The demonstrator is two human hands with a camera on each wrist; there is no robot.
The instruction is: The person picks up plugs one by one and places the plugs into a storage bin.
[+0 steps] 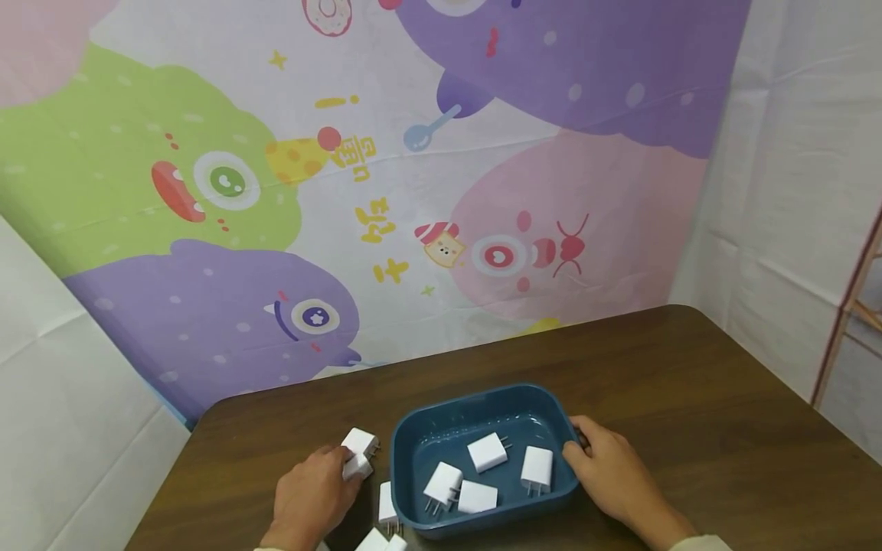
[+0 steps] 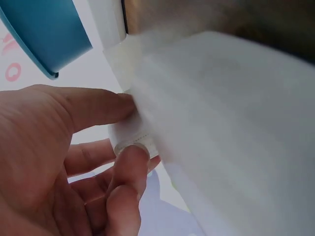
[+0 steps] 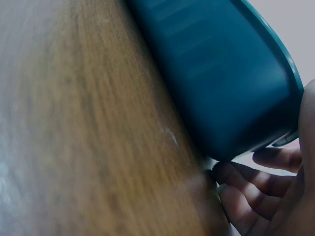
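Observation:
A blue plastic bin [image 1: 482,519] stands on the table with several white charger plugs lying in it, one of them a white charger [image 1: 488,451] near the middle. To the left of the bin, my left hand [image 1: 313,490] pinches a white charger [image 1: 357,467] between thumb and fingers, and this charger [image 2: 125,132] shows partly in the left wrist view. Just beyond it lies another charger [image 1: 360,441], prongs facing right. My right hand [image 1: 613,467] grips the bin's right end, thumb at the rim and fingers [image 3: 261,179] beneath it along the outer wall.
More chargers lie between my left hand and the bin, one charger [image 1: 387,505] close against its left wall and others [image 1: 375,540] at the bottom edge. The brown wooden table [image 1: 689,398] ends at a cartoon-printed cloth [image 1: 413,321]. A wooden frame [image 1: 847,314] stands far right.

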